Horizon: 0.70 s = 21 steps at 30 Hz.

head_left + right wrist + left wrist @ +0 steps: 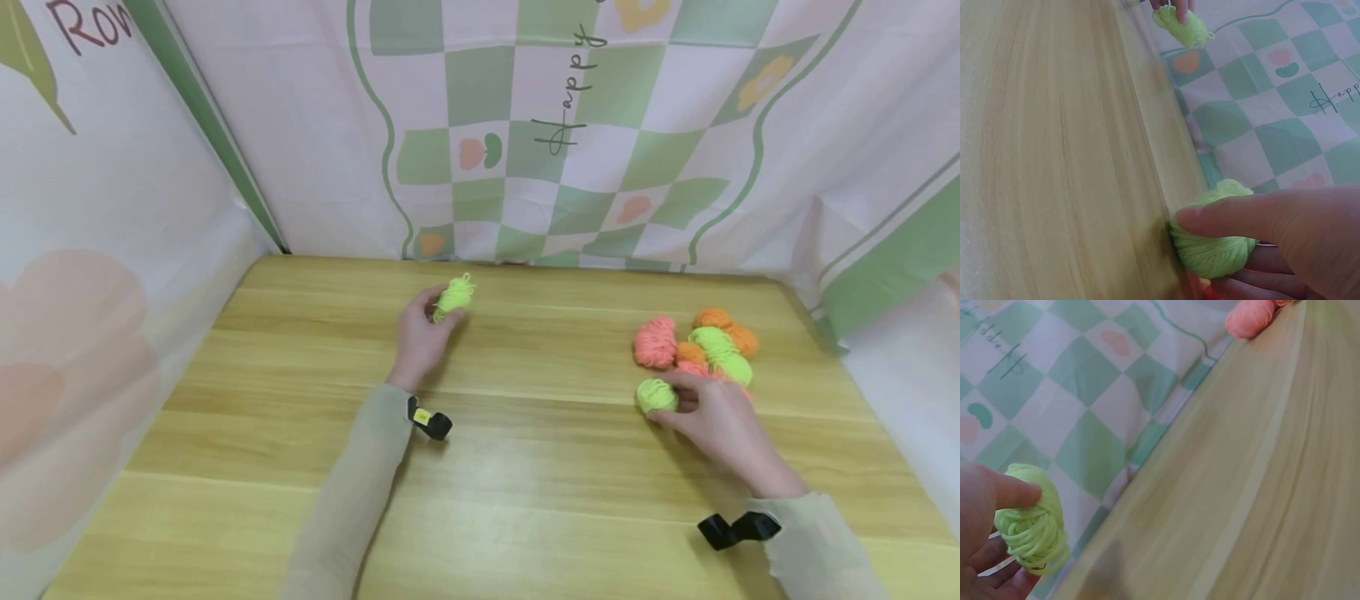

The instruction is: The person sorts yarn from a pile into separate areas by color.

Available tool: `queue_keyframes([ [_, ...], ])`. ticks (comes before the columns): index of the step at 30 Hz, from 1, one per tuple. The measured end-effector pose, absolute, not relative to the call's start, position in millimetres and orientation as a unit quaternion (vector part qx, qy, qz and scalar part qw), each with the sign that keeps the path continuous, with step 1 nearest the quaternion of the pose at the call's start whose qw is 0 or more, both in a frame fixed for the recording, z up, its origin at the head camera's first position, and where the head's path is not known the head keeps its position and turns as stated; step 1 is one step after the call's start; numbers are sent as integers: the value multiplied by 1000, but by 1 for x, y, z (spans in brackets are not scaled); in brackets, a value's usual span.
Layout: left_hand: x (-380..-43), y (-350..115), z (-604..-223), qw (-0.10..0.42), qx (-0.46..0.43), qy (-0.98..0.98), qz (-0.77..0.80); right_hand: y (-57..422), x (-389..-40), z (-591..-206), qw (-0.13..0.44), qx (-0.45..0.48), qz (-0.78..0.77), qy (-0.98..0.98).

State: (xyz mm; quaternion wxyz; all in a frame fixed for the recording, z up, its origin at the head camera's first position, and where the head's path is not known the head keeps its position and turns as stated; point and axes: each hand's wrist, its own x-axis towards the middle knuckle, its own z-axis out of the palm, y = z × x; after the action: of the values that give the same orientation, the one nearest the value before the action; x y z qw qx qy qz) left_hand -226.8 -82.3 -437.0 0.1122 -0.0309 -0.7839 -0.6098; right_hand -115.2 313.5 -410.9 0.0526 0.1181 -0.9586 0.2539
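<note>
My left hand [425,329] pinches a small yellow-green yarn ball [455,297] between thumb and fingers, over the far left-centre of the table; loose loops stick out of its top. In the left wrist view the same yarn ball [1034,522] shows its wound strands. On the right, my right hand [720,421] grips another yellow-green yarn ball [657,397], thumb on one side and fingers on the other, as the right wrist view shows with this ball [1216,240]. Just beyond that hand lies a pile of yarn balls, with a pink one [656,342], an orange one [712,317] and a yellow-green one [720,352].
The wooden table [510,483] meets a hanging checkered cloth [480,200] along its back edge. White printed cloth [202,208] hangs at the left side, and more cloth [900,250] stands at the right. Each wrist carries a black camera mount [738,530].
</note>
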Motion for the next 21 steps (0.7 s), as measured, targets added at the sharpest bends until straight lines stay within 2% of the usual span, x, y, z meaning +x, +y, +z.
queue_keyframes([
  [21,-213,-172,-425,140,28,-831,-537,313,-114,-410,53,125,251,-958],
])
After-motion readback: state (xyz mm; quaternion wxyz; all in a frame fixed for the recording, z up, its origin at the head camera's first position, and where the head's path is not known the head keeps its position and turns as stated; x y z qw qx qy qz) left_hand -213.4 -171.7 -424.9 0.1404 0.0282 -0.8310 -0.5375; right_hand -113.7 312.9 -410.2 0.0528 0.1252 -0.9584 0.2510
